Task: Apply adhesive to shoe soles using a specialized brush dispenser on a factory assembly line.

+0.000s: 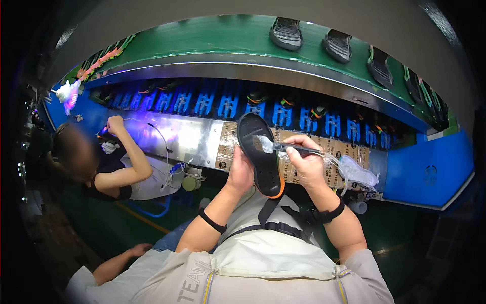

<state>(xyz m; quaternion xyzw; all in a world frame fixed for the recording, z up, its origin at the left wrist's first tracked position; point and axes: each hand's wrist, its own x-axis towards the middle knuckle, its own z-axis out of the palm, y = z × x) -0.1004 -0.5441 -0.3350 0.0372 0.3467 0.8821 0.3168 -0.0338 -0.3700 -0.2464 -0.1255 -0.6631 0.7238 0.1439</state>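
Observation:
A black shoe sole point(263, 169) with an orange edge at its near end stands tilted in front of me. My left hand point(240, 171) is closed on its left side. In my right hand point(307, 161) is a dark-handled brush point(298, 148), gripped between thumb and fingers. A thin, pale tube point(334, 161) runs from the handle's rear. The brush's whitish tip point(264, 143) lies over the hollow inner face of the sole; whether it presses on the surface is hard to tell. Right of my right hand lies a translucent, shoe-shaped piece point(356, 172).
Printed brown cardboard point(324, 144) covers part of the metal bench point(195, 137). Behind it runs a row of blue holders point(204, 104). Several dark soles point(337, 45) lie on the green conveyor belt point(217, 38) above. At left, a co-worker's arm point(132, 157) reaches the bench.

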